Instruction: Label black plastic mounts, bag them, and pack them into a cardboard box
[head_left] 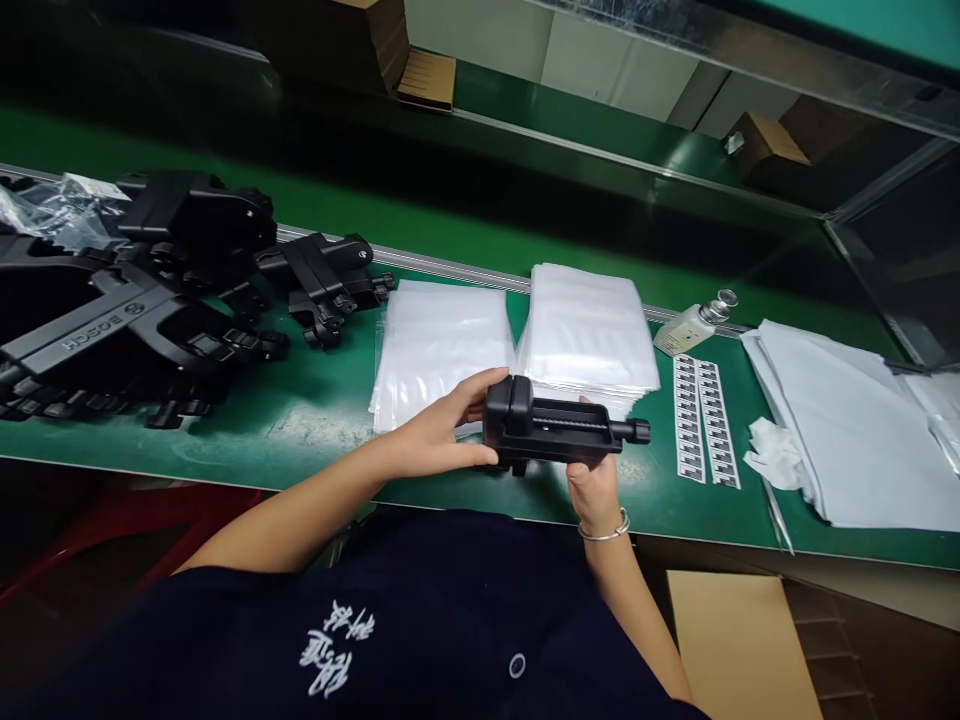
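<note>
I hold a black plastic clamp part (pixel 555 430) with a threaded rod and a knob at its right end, just above the near edge of the green bench (pixel 300 420). My left hand (pixel 442 435) grips its blocky left end, fingers closed around it. My right hand (pixel 596 485), with a silver bracelet on the wrist, supports it from below and is closed on its middle. Right behind the part lie two stacks of clear plastic bags (pixel 442 345) (pixel 589 330).
A pile of black plastic parts (pixel 142 300) fills the left of the bench. To the right lie two strips of printed labels (pixel 705 420), a small bottle (pixel 694 325), a crumpled white wipe (pixel 772 455) and a stack of white sheets (pixel 847 430). A cardboard box (pixel 735 640) stands below right.
</note>
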